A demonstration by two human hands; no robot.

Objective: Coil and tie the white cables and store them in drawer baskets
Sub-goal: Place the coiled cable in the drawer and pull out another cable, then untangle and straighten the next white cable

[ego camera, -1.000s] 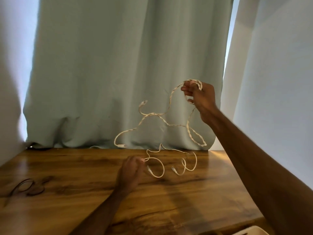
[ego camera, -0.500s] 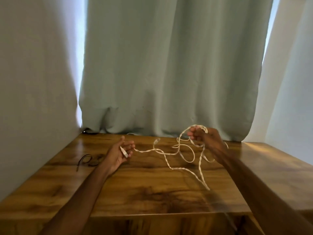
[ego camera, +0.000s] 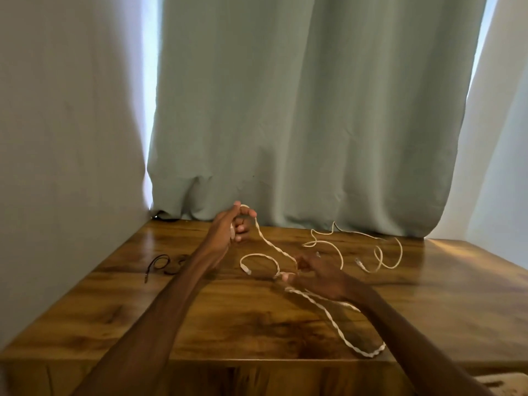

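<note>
Thin white twisted cable lies slack on the brown wooden table, one loop reaching the near edge. Right hand pinches it mid-run. Left hand, raised further back, has fingers curled round its end. Suggest: left stays the anchor, right feeds even loops under light tension so the twist doesn't kink. More loose white cables lie beyond, by the grey-green curtain.

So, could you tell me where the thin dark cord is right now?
In the head view the dark cord lies on the left part of the wooden table, just left of the left forearm, near the wall.
</note>
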